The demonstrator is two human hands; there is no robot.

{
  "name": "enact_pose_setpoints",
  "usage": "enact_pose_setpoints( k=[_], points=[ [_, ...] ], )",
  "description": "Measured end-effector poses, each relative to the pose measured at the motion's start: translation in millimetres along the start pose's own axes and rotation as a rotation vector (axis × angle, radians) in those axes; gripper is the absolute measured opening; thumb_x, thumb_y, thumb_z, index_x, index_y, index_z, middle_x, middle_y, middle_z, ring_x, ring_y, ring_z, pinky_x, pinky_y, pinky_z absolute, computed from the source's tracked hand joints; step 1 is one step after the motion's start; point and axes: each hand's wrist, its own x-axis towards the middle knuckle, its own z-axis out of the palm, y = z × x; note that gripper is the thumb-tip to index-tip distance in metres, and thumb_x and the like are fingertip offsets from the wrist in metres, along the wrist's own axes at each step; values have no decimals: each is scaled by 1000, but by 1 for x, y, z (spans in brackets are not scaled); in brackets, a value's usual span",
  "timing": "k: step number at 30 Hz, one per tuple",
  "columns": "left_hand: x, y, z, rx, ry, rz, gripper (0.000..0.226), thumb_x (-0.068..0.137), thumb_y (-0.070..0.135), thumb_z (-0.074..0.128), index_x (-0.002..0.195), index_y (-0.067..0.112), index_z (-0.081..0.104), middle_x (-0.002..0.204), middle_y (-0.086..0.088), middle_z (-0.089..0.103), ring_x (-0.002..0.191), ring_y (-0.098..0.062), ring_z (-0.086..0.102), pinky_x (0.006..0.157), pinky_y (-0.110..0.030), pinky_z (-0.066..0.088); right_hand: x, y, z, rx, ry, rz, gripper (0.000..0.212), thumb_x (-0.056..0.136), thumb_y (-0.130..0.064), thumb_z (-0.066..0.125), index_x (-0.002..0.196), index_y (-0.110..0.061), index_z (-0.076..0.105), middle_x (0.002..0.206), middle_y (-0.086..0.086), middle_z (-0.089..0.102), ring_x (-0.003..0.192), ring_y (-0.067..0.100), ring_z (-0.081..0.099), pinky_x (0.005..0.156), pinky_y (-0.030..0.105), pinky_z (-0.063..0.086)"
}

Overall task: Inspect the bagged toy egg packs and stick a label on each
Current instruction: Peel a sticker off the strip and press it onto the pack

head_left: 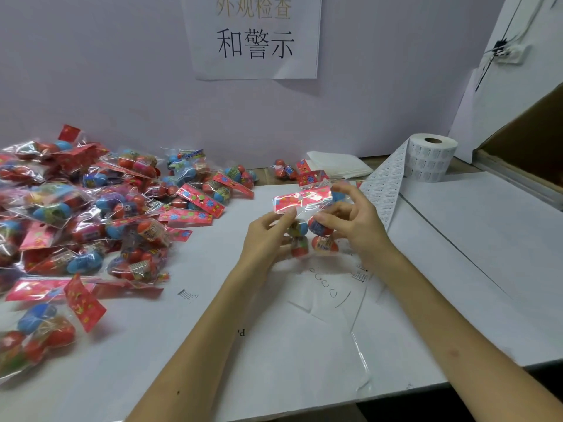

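Note:
A clear bag of toy eggs with a red flowered header card (pixel 301 201) is held up above the middle of the table. My left hand (pixel 268 236) pinches the bag just below the left end of the card. My right hand (pixel 353 222) grips the bag's right side, thumb on a red egg (pixel 320 228), fingers curled behind. A roll of white labels (pixel 431 158) stands at the back right, its strip (pixel 385 185) trailing toward my right hand. A big pile of bagged egg packs (pixel 91 208) covers the left of the table.
One more egg pack (pixel 294 170) lies at the back centre beside folded white sheets (pixel 338 164). White paper (pixel 457 239) covers the table. A cardboard box (pixel 530 144) stands at the far right. A printed paper sign (pixel 254 35) hangs on the back wall.

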Motion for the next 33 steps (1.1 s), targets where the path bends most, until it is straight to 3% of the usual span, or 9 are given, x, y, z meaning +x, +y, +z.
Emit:
enact_pose_setpoints(
  k=[4, 9, 13, 15, 17, 20, 26, 30, 33],
  points=[
    [-1, 0, -1, 194, 201, 283, 38, 90, 37, 77, 123, 22, 64, 111, 8, 69, 100, -8, 68, 80, -23, 58, 2, -2, -3, 44, 205, -22, 71, 83, -4, 81, 136, -26, 40, 84, 3, 70, 87, 22, 70, 77, 36, 61],
    [-5, 3, 4, 141, -105, 219, 44, 86, 41, 79, 125, 33, 60, 118, 12, 68, 92, 5, 71, 69, -12, 55, 1, -6, 0, 146, 173, -68, 77, 87, -4, 76, 146, -23, 31, 96, 7, 75, 91, 21, 73, 74, 32, 59],
    [-6, -4, 10, 52, -67, 126, 56, 86, 20, 82, 135, 23, 54, 124, -7, 67, 104, -19, 73, 92, -33, 61, -3, -10, 2, 265, -165, -29, 67, 94, -21, 62, 150, -27, 26, 110, 17, 75, 100, 36, 73, 81, 33, 58],
    [-3, -2, 7, -83, -51, 25, 52, 90, 7, 76, 137, 10, 54, 128, -20, 65, 111, -32, 70, 100, -47, 57, -4, -10, 2, 214, -139, -49, 61, 95, -21, 61, 147, -28, 31, 108, 15, 76, 97, 34, 74, 81, 32, 58],
    [0, 0, 2, -290, -83, -63, 44, 93, 3, 70, 135, 0, 56, 126, -25, 68, 105, -31, 72, 96, -44, 59, -2, -9, 1, 102, 16, -76, 57, 98, -14, 63, 147, -24, 36, 101, 6, 78, 91, 22, 75, 75, 27, 56],
    [1, 3, -2, -415, -111, -130, 39, 96, 12, 68, 132, 2, 58, 119, -18, 74, 99, -24, 75, 81, -33, 62, 1, -8, -3, 24, 121, -43, 54, 97, -12, 65, 145, -22, 41, 95, -1, 79, 84, 10, 71, 70, 25, 54],
    [-2, 6, -2, -274, -44, -162, 41, 91, 52, 69, 123, 26, 67, 112, -1, 76, 105, -16, 70, 68, -25, 52, 1, -7, -1, 27, 56, -7, 27, 98, -12, 63, 122, -25, 61, 90, 1, 78, 77, 11, 68, 66, 28, 51],
    [0, 8, -4, -310, -23, -172, 38, 93, 50, 67, 119, 23, 68, 111, -4, 76, 98, -16, 72, 62, -22, 58, 0, -6, 0, 12, -22, 26, 36, 96, -18, 67, 129, -29, 55, 97, -2, 78, 86, 13, 73, 67, 26, 57],
    [-1, 8, -3, -328, -68, -139, 43, 95, 44, 66, 127, 15, 66, 117, -8, 76, 104, -18, 73, 70, -22, 59, -1, -2, 3, 5, -92, 39, 47, 92, -18, 73, 130, -34, 52, 96, -6, 77, 91, 11, 73, 70, 29, 59]
  ],
)
